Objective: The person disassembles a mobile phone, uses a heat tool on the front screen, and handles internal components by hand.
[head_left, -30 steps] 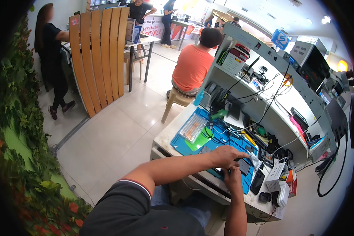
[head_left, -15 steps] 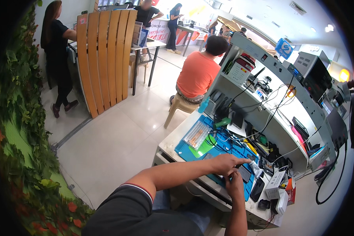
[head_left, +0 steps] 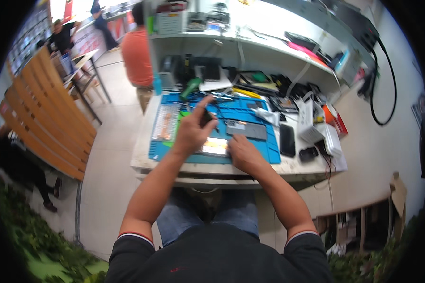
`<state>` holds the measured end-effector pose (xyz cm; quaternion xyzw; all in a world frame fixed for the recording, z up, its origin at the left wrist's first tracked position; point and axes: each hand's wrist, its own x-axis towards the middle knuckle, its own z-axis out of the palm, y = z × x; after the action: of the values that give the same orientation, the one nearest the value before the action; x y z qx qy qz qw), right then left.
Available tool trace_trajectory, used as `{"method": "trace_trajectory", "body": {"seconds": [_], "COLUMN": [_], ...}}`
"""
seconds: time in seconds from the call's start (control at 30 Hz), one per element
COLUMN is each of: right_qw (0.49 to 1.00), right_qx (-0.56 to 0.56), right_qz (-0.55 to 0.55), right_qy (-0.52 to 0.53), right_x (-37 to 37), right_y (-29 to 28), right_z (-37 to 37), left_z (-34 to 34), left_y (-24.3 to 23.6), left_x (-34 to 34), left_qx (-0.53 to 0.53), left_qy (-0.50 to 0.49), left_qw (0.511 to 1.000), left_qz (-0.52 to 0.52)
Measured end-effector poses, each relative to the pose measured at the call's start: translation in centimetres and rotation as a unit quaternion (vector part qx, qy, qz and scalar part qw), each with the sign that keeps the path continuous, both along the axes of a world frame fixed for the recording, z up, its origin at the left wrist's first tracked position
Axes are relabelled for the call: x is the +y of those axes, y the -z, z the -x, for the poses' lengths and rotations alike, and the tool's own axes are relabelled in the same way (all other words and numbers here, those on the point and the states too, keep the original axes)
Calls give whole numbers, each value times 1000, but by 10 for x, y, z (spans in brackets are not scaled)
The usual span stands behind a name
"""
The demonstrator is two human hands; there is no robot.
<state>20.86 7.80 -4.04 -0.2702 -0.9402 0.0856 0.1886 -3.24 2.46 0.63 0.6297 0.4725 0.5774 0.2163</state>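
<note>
My left hand point(head_left: 197, 126) is raised over the blue mat point(head_left: 163, 151), its index finger extended, with a small dark object between thumb and fingers that I cannot make out. My right hand point(head_left: 242, 151) curls at the right end of a bright silver phone-like device point(head_left: 213, 145) lying on the mat. Just above that is a grey phone part point(head_left: 252, 131). A clear tray of small orange parts point(head_left: 165, 122) lies left of my left hand, and a white tube point(head_left: 267, 115) lies at the upper right of the mat. A black phone point(head_left: 286, 140) is beside the mat.
A cluttered shelf unit point(head_left: 203, 38) backs the bench, with cables and a green tool point(head_left: 190, 89). Boxes point(head_left: 309, 125) stand right. A person in orange point(head_left: 136, 56) sits beyond the bench; others are near a slatted wooden panel point(head_left: 47, 118) at left. Foliage lines the lower edges.
The view has swung right and down onto the bench. My left hand has lifted away from my right, which now lies lower at the silver device.
</note>
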Motion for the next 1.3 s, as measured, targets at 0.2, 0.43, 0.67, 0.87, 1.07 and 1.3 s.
{"method": "trace_trajectory", "body": {"seconds": [0.2, 0.43, 0.67, 0.87, 1.07, 1.3], "right_qw": [988, 984, 986, 988, 985, 983], "right_qx": [99, 44, 157, 143, 166, 173], "right_qz": [-42, -25, -32, 40, 34, 35], "right_qy": [112, 169, 48, 32, 38, 44], "right_x": [43, 83, 33, 2, 1, 1], "right_y": [-1, -3, -3, 12, 16, 15], "right_z": [-36, -70, -63, -56, -57, -55], "left_z": [-14, -45, -53, -56, -54, -50], "left_y": [6, 18, 17, 17, 17, 9], "left_x": [-5, 9, 7, 7, 8, 10], "left_qx": [2, 52, 96, 94, 106, 117], "left_qy": [9, 28, 30, 38, 36, 97], "left_qw": [1000, 998, 995, 995, 994, 988], "left_qz": [1, -19, -13, -13, 3, 26]}}
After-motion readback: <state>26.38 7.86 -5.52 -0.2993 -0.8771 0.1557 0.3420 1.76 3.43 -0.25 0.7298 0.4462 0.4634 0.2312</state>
